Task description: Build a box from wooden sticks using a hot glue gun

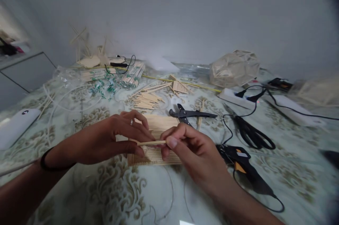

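Both hands pinch one short wooden stick held level just above a flat panel of glued sticks on the patterned cloth. My left hand grips the stick's left end with thumb and fingers; a ring shows on one finger and a black band on the wrist. My right hand pinches the right end between thumb and forefinger. The lower part of the panel is hidden behind the hands.
Black pliers lie just behind the panel. A black and orange glue gun with its cord lies right of my right hand, black scissors beyond it. Loose sticks, a power strip, stick models and a white device surround.
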A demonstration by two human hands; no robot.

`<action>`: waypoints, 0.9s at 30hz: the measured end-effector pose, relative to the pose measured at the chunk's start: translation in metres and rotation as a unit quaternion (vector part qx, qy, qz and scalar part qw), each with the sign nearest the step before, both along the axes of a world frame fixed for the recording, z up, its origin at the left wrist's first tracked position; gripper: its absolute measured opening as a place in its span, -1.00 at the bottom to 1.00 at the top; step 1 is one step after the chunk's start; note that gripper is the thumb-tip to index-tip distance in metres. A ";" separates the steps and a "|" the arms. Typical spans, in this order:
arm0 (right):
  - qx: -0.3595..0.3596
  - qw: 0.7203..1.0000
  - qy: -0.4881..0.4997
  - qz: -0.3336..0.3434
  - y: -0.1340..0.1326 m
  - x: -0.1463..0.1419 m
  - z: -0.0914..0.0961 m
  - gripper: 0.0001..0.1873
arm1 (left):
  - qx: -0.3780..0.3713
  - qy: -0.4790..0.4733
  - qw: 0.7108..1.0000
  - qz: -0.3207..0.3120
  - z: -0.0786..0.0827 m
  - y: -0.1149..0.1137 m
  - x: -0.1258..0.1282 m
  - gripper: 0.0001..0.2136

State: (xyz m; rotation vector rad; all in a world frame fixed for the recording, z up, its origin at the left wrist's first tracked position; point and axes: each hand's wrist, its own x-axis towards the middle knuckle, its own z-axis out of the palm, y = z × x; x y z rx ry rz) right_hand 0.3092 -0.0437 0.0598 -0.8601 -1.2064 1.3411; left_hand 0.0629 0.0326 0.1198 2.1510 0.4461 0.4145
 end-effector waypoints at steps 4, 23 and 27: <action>0.009 0.999 -0.038 -0.008 0.002 -0.001 0.010 -0.57 | -0.046 -0.049 0.998 0.010 -0.002 0.002 0.003 -0.80; 0.195 0.928 -0.316 0.041 0.010 0.011 0.055 -0.64 | -0.011 -0.087 0.994 0.066 0.006 -0.002 0.022 -0.86; 0.171 0.939 -0.297 0.037 0.007 0.009 0.054 -0.75 | -0.015 -0.089 0.995 0.054 0.005 -0.003 0.021 -0.85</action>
